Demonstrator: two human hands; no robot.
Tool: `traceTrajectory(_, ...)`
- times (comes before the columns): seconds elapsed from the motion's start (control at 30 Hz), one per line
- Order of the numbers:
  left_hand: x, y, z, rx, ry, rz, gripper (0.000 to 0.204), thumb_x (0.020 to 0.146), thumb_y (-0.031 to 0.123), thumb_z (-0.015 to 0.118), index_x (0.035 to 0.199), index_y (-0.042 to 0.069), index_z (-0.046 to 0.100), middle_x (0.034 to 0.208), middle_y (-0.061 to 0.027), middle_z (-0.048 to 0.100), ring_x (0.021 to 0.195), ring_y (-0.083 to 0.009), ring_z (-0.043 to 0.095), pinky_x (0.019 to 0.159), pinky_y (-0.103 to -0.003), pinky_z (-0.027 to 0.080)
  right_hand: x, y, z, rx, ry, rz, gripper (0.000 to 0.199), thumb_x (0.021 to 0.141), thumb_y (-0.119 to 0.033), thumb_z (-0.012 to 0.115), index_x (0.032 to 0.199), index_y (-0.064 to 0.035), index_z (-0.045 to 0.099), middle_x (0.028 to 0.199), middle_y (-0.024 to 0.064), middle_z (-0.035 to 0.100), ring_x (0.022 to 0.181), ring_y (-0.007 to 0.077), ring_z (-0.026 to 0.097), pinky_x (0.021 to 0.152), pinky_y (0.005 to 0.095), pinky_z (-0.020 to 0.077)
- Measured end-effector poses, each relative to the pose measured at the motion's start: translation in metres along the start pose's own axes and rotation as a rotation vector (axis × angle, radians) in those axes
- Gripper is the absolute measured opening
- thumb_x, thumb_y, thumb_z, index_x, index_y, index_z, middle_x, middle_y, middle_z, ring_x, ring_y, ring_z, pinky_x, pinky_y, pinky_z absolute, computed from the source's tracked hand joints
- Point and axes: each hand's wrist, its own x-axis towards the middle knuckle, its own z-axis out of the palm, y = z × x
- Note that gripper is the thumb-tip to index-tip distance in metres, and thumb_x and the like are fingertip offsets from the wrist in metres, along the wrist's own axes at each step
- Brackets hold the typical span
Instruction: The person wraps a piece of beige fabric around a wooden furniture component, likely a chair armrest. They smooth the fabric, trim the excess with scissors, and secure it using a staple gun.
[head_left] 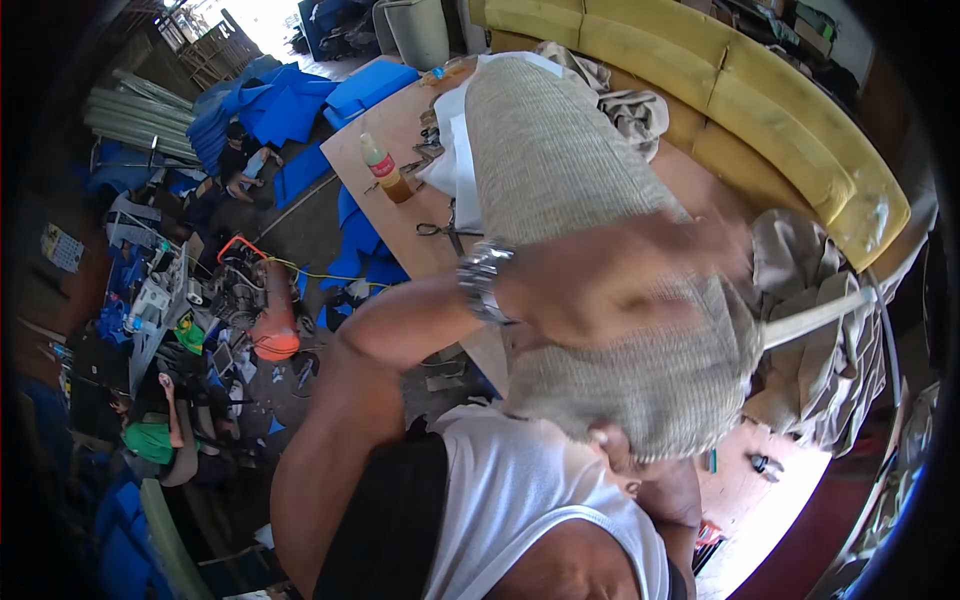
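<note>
A long padded cushion (560, 140) in ribbed grey-beige fabric lies over the table and reaches to my body. My left hand (620, 275), with a metal watch (485, 280) on its wrist, stretches across the cushion's near part. It is blurred by motion, with the fingers extended and the thumb apart. At the cushion's near edge, by my white shirt, my right hand (615, 445) grips the fabric; most of it is hidden. A pale strip (820, 318) sticks out past the cushion's right side.
On the wooden table (375, 145) stand a bottle of amber liquid (385, 170) and scissors (440, 232). Pliers (765, 466) lie at the near right. Bunched beige fabric (800, 260) and a yellow sofa (770, 110) are to the right. An orange compressor (275, 315) and two people are at left.
</note>
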Motion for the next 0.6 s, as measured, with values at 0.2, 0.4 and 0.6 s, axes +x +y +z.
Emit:
traceTrajectory(0.2, -0.234, -0.244, 0.011, -0.372, 1.312, -0.663, 0.058, 0.112, 0.044, 0.034, 0.146, -0.002, 0.049, 0.147, -0.0143, 0.055, 0.135, -0.0218, 0.051, 0.106, -0.036, 0.045, 0.008, 0.024, -0.04, -0.172, 0.054, 0.111, 0.044, 0.1, -0.038, 0.055, 0.12, 0.0003, 0.065, 0.113, 0.0144, 0.067, 0.107, 0.0289, 0.063, 0.098, 0.041, 0.0479)
traceTrajectory(0.4, -0.362, -0.369, 0.246, 0.167, 0.351, -1.544, 0.05, 0.108, 0.042, 0.038, 0.13, 0.004, 0.063, 0.125, -0.02, 0.068, 0.121, -0.0329, 0.064, 0.1, -0.046, 0.047, -0.007, 0.037, -0.085, -0.367, 0.084, 0.234, 0.049, 0.103, -0.04, 0.046, 0.121, 0.0018, 0.063, 0.115, 0.0167, 0.066, 0.108, 0.0299, 0.063, 0.099, 0.0403, 0.0471)
traceTrajectory(0.6, -0.351, -0.354, 0.259, 0.168, 0.338, -1.615, 0.049, 0.108, 0.039, 0.037, 0.136, 0.003, 0.056, 0.134, -0.0189, 0.06, 0.128, -0.0318, 0.055, 0.106, -0.044, 0.041, -0.003, 0.015, -0.205, -0.426, 0.108, -0.142, 0.055, 0.105, -0.043, 0.037, 0.123, 0.0033, 0.061, 0.118, 0.0189, 0.065, 0.109, 0.0308, 0.063, 0.1, 0.0395, 0.0463)
